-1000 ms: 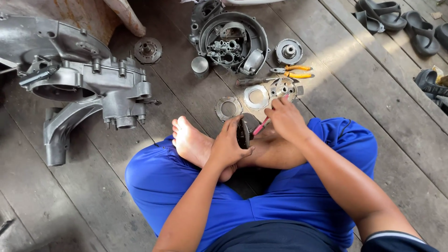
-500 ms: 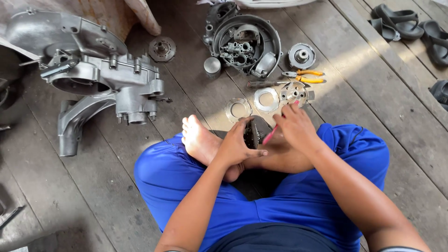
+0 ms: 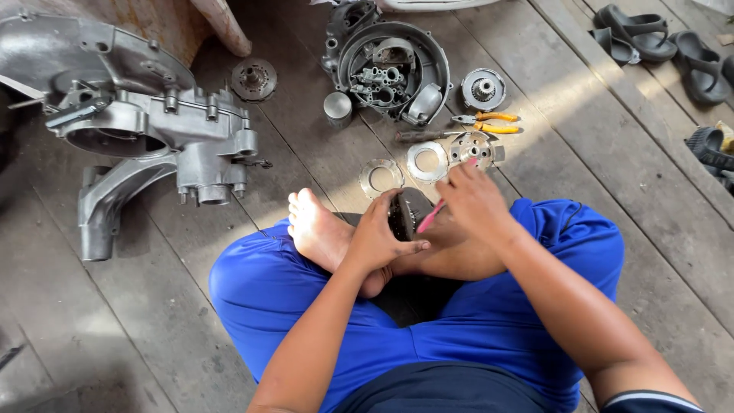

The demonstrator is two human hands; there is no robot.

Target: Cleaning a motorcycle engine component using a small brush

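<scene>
- The person sits cross-legged on the plank floor (image 3: 627,252) in blue trousers, one bare foot (image 3: 321,229) turned up at the lap.
- The left hand (image 3: 378,237) is clasped around a dark round toothed part (image 3: 405,213), holding it on edge just above the foot.
- The right hand (image 3: 474,203) pinches a slim pink-handled tool (image 3: 430,216), its tip against the dark part's face.
- At twelve o'clock from the hands lie two flat metal rings (image 3: 381,177) (image 3: 427,160) side by side, with a small hub piece (image 3: 474,147) just beside them.
- Further out at twelve, yellow-handled pliers (image 3: 489,122) lie near a round open housing (image 3: 394,69) full of small parts, and a little gear hub (image 3: 483,89) sits at its right.
- At ten o'clock, well apart, a big grey engine casing (image 3: 145,130) rests on the boards.
- At two o'clock, dark sandals (image 3: 650,38) sit by the edge.
</scene>
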